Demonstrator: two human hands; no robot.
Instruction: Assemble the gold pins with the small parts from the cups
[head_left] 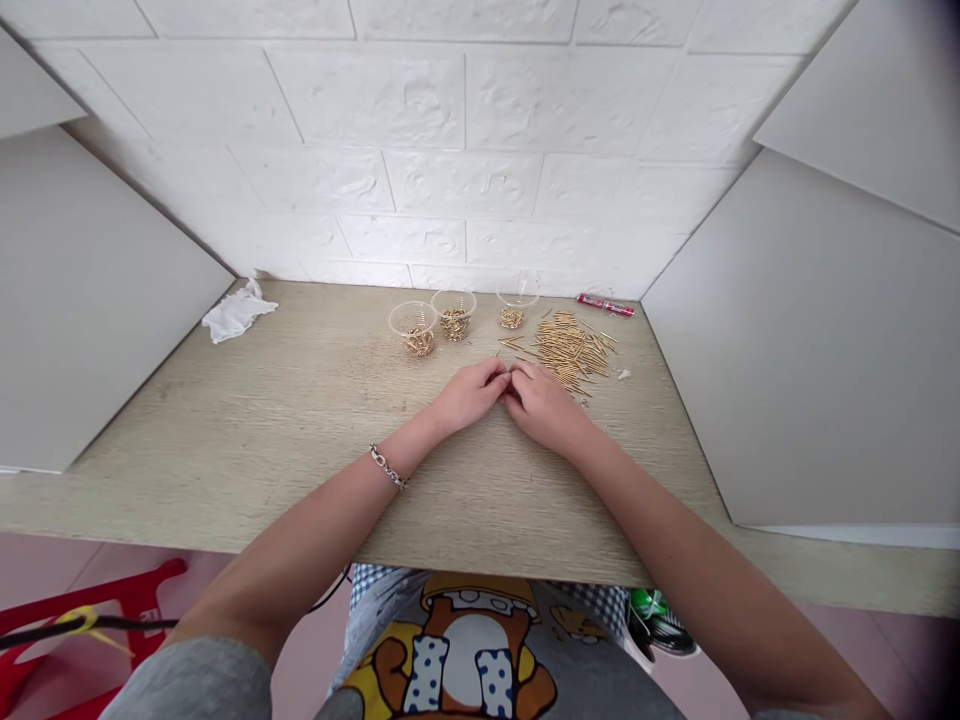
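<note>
My left hand (471, 393) and my right hand (544, 402) meet over the middle of the table, fingertips touching in a pinch. What they hold between them is hidden by the fingers. A tiny gold tip shows just beyond the left fingers; whether it is held or lying there I cannot tell. Right beside and behind my right hand lies a loose pile of thin gold-coloured pins (570, 348). Beyond my left hand stand two clear plastic cups with small gold pieces, a left cup (401, 322) and a middle cup (453, 303). A third clear cup (517, 296) holds fewer pieces.
A red wrapped stick (606, 305) lies at the back right, and crumpled white tissue (238, 312) at the back left. Brownish specks dot the wooden table (285, 420). Grey panels flank both sides, with a white brick-pattern wall (420, 180) behind. A red stool (142, 600) stands below left.
</note>
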